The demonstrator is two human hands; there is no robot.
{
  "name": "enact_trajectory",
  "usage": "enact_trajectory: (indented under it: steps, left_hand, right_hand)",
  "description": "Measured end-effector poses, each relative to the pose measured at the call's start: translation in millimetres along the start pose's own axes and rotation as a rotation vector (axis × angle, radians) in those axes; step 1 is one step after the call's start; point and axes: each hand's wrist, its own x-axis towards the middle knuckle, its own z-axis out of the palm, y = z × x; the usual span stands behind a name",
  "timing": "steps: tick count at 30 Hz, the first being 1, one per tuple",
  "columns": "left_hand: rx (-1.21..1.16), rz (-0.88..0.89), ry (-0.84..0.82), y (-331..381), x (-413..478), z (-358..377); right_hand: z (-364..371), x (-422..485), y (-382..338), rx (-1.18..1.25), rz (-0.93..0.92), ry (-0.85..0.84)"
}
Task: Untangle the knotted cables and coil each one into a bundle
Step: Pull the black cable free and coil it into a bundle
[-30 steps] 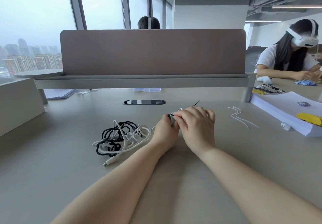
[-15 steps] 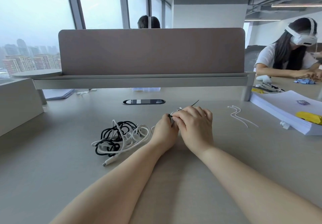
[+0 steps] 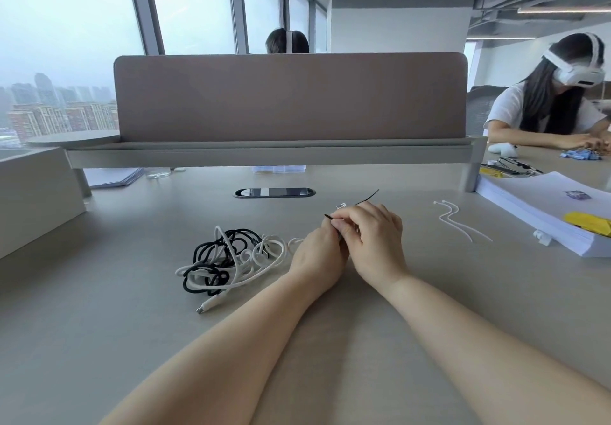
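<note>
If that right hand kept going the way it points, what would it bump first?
The left hand: the right hand angles up-left and seems to touch it, both apparently pinching a thin black tie.

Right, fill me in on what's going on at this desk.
A person's left hand and right hand meet over the desk, pinching a thin black tie whose tail pokes out past the right hand; anything else they grip is hidden. A tangle of black and white cables lies knotted beside the left hand. Two white ties lie to the right.
</note>
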Motion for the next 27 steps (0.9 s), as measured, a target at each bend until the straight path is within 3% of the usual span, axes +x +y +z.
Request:
enact_trajectory:
  steps: [6, 12, 15, 22, 27]
  left_hand:
    - [0.145, 0.030, -0.064, 0, -2, 0]
    - [-0.160, 0.085, -0.244, 0, -5, -13]
    - [-0.124, 0.065, -0.290, 2, -6, -15]
    - [0.016, 0.059, -0.223, -4, 1, -4]
    - [-0.264, -0.010, -0.120, -10, 4, -5]
  right_hand:
    - [0, 1, 1, 0.128, 0.134, -0.082]
    - [-2, 6, -3, 0.363, 0.244, -0.163]
    - [-6, 8, -2, 0.468, 0.328, -0.206]
    - [-15, 10, -1, 0.616, 0.418, -0.276]
    - [-16, 11, -8, 0.619, 0.364, -0.314]
